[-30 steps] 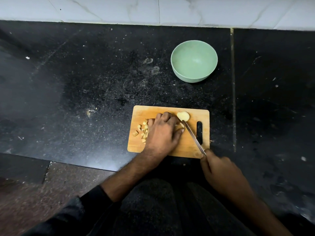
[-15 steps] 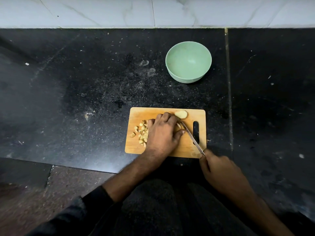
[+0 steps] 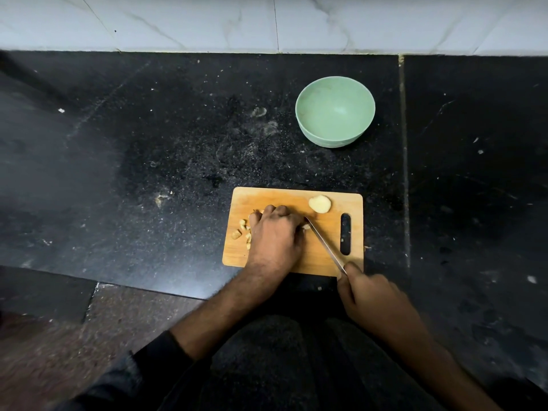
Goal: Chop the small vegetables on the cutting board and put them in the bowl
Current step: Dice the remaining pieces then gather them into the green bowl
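While the right hand (image 3: 372, 295) curls round the handle of a knife (image 3: 324, 246), its thin blade slants up to a pale piece (image 3: 305, 226) pinned under the curled fingers of the left hand (image 3: 274, 232). Small yellowish diced bits (image 3: 241, 229) lie just left of that hand on the wooden cutting board (image 3: 296, 197), an uncut rounded chunk (image 3: 319, 203) near its far edge. Beyond stands the green bowl (image 3: 335, 112), holding nothing.
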Available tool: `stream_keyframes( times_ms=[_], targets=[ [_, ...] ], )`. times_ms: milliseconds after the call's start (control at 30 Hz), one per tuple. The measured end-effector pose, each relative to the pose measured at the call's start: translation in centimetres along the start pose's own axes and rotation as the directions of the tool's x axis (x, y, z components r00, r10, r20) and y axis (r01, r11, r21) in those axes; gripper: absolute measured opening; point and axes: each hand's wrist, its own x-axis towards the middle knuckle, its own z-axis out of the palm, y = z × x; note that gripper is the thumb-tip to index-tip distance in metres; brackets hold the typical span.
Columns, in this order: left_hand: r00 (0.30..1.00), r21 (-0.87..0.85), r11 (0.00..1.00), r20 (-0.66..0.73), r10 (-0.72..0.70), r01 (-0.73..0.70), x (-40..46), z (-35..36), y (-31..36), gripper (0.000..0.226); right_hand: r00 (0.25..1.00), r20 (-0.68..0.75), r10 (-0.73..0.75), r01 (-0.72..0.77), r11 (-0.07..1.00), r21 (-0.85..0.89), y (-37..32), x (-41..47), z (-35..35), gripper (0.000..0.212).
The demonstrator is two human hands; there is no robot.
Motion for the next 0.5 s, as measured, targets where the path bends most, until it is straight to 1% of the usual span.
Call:
stream_keyframes(
  times_ms=[133, 400, 467, 500],
  targets=[
    [0.999, -0.015, 0.999, -0.012, -0.047, 0.047, -0.1, -0.1, -0.2, 0.021, 0.999, 0.027, -0.023, 0.023, 1.000, 0.008, -1.0, 0.7, 0.4, 0.026],
    [0.999, -0.025, 1.000, -0.044, -0.005, 0.004, -0.1, 0.0, -0.1, 0.020, 0.992, 0.118, 0.040, -0.039, 0.999, -0.010, -1.8, 1.6, 0.5, 0.014],
    [0.999, -0.004, 1.000, -0.044, -0.016, 0.016, -0.2, 0.0, -0.1, 0.019, 0.988, 0.150, 0.044, -0.041, 0.999, -0.026, -1.6, 1.2, 0.4, 0.016],
    [0.999, 0.004, 1.000, -0.047, -0.021, 0.022, -0.2, 0.0, -0.2, 0.018, 0.986, 0.161, 0.051, -0.046, 0.998, -0.034, -1.4, 1.0, 0.4, 0.021]
  ],
)
